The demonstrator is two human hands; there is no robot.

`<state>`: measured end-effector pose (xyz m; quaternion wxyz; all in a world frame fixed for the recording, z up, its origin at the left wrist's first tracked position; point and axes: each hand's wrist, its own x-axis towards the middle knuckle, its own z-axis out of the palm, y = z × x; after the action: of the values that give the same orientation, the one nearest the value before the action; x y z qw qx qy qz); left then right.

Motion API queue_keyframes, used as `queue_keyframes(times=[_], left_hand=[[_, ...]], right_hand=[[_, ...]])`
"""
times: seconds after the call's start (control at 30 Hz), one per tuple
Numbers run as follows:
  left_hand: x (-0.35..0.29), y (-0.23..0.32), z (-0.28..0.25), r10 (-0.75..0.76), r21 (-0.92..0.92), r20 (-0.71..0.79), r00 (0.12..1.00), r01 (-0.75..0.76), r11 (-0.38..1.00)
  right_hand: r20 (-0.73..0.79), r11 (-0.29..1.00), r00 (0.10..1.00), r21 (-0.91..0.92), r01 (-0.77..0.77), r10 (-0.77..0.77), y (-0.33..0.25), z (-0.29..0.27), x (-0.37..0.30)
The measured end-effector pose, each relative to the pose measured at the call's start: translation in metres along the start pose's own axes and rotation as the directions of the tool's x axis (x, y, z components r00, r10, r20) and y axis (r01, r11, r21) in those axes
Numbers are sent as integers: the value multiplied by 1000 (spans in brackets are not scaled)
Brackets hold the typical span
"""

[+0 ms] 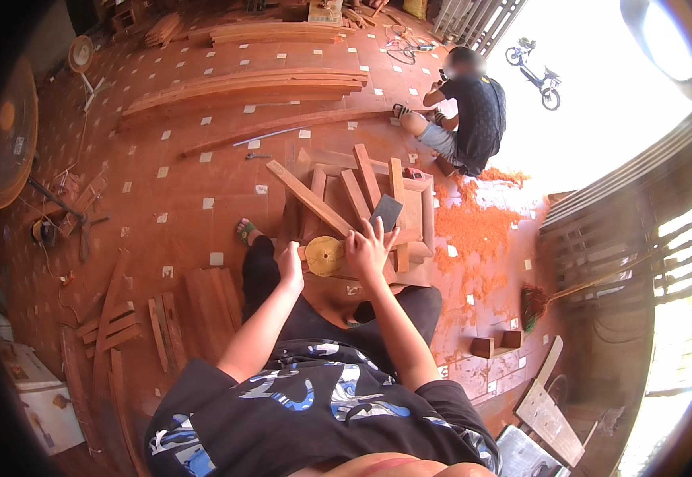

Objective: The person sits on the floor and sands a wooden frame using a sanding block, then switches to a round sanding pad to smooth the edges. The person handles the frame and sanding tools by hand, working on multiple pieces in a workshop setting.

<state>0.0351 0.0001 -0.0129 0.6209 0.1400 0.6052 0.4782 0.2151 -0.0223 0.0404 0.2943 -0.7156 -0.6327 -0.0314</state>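
My left hand [290, 266] grips the left side of a round pale wooden disc [324, 255] held in front of me. My right hand [368, 248] presses on the disc's right side with its fingers spread, and a dark grey rectangular sheet [386, 212] sticks up from under those fingers. Just beyond lies a pile of short reddish wooden slats [358, 195] and a frame piece [421, 211] on the tiled floor. My legs in dark trousers stretch toward the pile, with one sandalled foot [246, 231] at its left.
Another person in dark clothes [465, 111] crouches at the back beside orange sawdust [477, 226]. Long planks [250, 83] lie across the far floor, shorter boards [211, 298] at my left. A standing fan [82, 56], a broom [533, 302] and small wooden blocks [493, 346] are around.
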Motion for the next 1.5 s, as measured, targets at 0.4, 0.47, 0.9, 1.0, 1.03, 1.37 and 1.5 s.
queue_keyframes(times=[0.4, 0.47, 0.9, 1.0, 1.03, 1.37, 1.5], left_hand=[[12, -22, -4, -272, -270, 270, 923, 344, 899], [12, -25, -5, -252, -324, 315, 915, 354, 877], [17, -8, -13, -361, -162, 273, 892, 413, 896], [5, 0, -8, -323, -147, 230, 918, 361, 921], [5, 2, -7, -328, -139, 209, 921, 360, 923], [12, -6, -13, -286, -61, 204, 936, 303, 951], [14, -3, -10, -178, -216, 364, 914, 268, 939]], right_hand=[[-36, 999, 999, 30, -19, 20, -57, 38, -23], [-32, 994, 999, 105, -8, 11, -66, 34, -23], [116, 727, 967, 681, 87, -226, -60, -30, -15], [-158, 789, 987, 602, 123, -33, -21, -28, 11], [-175, 839, 984, 541, 67, 35, -13, -36, 18], [33, 996, 997, 56, 67, -69, -17, 9, -13], [251, 994, 962, 11, 105, -104, -74, 20, -38]])
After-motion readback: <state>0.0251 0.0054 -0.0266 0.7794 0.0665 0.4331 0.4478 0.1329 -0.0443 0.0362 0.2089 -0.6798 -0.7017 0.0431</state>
